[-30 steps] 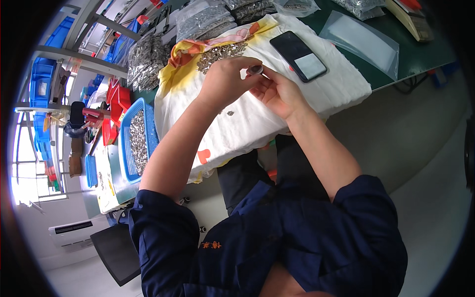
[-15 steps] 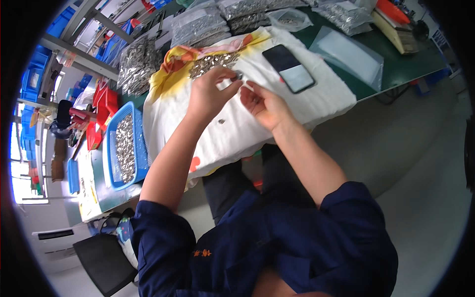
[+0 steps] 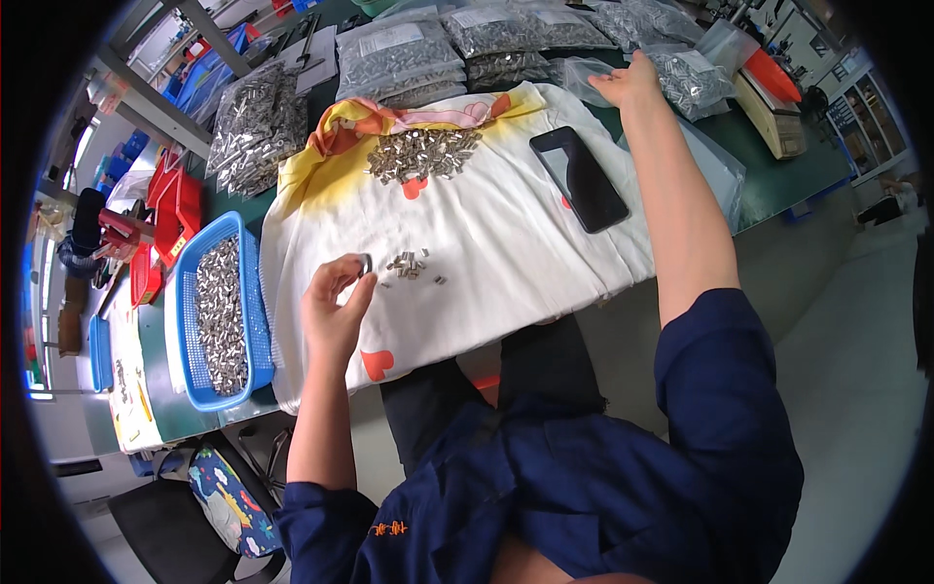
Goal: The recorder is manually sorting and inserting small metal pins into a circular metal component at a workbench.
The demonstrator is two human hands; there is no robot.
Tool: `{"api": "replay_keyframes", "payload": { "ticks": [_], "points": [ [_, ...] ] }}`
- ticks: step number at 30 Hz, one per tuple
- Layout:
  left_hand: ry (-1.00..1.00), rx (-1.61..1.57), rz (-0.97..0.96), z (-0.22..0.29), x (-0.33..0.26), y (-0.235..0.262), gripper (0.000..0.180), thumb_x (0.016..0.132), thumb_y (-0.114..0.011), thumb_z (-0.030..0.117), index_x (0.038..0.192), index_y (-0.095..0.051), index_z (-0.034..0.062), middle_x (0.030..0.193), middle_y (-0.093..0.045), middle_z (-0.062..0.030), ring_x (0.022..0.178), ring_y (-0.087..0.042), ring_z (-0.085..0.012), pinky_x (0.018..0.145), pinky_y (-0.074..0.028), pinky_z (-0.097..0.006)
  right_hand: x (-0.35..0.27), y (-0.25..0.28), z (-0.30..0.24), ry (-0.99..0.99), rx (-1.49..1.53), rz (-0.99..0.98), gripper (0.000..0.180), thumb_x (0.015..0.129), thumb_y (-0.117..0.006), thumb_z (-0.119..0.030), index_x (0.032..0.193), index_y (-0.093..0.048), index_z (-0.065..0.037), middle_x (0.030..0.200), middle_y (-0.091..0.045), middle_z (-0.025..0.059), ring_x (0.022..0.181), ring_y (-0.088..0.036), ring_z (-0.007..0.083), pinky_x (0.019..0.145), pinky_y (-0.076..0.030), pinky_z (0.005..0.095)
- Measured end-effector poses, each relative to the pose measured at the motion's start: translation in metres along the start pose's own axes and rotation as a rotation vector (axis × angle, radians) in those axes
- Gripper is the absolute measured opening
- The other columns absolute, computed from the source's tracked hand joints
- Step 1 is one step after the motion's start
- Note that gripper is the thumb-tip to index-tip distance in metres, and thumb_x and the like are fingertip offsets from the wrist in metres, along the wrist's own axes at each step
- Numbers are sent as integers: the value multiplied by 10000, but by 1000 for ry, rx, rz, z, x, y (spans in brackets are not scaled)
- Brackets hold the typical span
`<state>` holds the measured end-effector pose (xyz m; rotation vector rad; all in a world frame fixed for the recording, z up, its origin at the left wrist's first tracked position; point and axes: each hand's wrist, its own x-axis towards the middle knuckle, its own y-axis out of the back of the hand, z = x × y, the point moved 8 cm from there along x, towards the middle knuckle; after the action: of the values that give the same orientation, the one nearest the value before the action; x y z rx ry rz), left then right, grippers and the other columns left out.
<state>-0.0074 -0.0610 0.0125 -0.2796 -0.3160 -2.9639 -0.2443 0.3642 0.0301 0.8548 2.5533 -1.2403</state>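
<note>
My left hand (image 3: 334,304) is raised over the near left part of the white cloth (image 3: 496,243). Its thumb and forefinger pinch a small dark, ring-like metal piece (image 3: 365,265). Beside it on the cloth lies a small loose group of silvery metal sleeves (image 3: 405,265). A larger heap of the same parts (image 3: 423,156) sits farther back, by the cloth's yellow patterned edge. My right hand (image 3: 630,86) reaches far out to the back right, fingers apart, at the side of a clear plastic bag (image 3: 578,78). No held thing shows in it.
A blue basket (image 3: 255,321) full of metal parts stands at the left. A black phone (image 3: 581,180) lies on the cloth's right side. Filled plastic bags (image 3: 401,54) line the back. Red bins (image 3: 175,209) stand at far left; a clear sheet (image 3: 715,170) lies at right.
My hands were close together over the cloth's middle. The left has drawn back toward me and left with the dark piece; the right has stretched out to the bags. Several sleeves now lie on the cloth.
</note>
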Motion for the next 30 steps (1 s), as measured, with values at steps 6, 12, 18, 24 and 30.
{"api": "replay_keyframes", "payload": {
  "ticks": [6, 12, 18, 24, 30],
  "points": [
    [34, -71, 69, -19, -2, 28, 183, 732, -645, -47, 872, -536, -3, 994, -590, -102, 904, -570, -139, 848, -442, -273, 7, -8, 6, -98, -179, -25, 700, 893, -392, -387, 1310, -134, 113, 1413, -77, 249, 1322, -83, 366, 1052, -144, 512],
    [-6, -47, 85, -24, 4, 40, 173, 736, -649, -25, 870, -543, 5, 999, -596, -104, 910, -570, -142, 858, -438, -280, -14, -19, -12, -80, -213, -160, 743, 890, -401, -401, 1340, -71, 90, 1425, -6, 243, 1331, -30, 352, 1074, -99, 462],
    [-36, 47, 86, -29, 14, 47, 170, 724, -667, 19, 853, -558, 1, 956, -621, -79, 880, -585, -137, 824, -448, -285, -26, -18, -35, -46, -281, -226, 727, 893, -413, -377, 1356, -56, 56, 1430, -2, 227, 1329, -47, 352, 1073, -122, 457],
    [-103, 816, -3, -14, 26, 52, 192, 677, -666, 120, 830, -576, 49, 837, -603, -109, 786, -577, -322, 681, -458, -371, -44, -25, -45, 93, -517, -341, 679, 860, -516, -324, 1341, -180, 17, 1379, -185, 255, 1255, -259, 388, 999, -272, 538],
    [-217, 372, 77, 38, -31, 92, 325, 758, -650, 135, 1057, -568, 37, 1069, -591, -103, 957, -575, -224, 822, -451, -313, -260, -48, -5, 464, -857, -818, 481, 922, -346, -294, 1264, -353, 45, 1272, -409, 209, 1214, -371, 271, 1020, -273, 378]
  ]
}}
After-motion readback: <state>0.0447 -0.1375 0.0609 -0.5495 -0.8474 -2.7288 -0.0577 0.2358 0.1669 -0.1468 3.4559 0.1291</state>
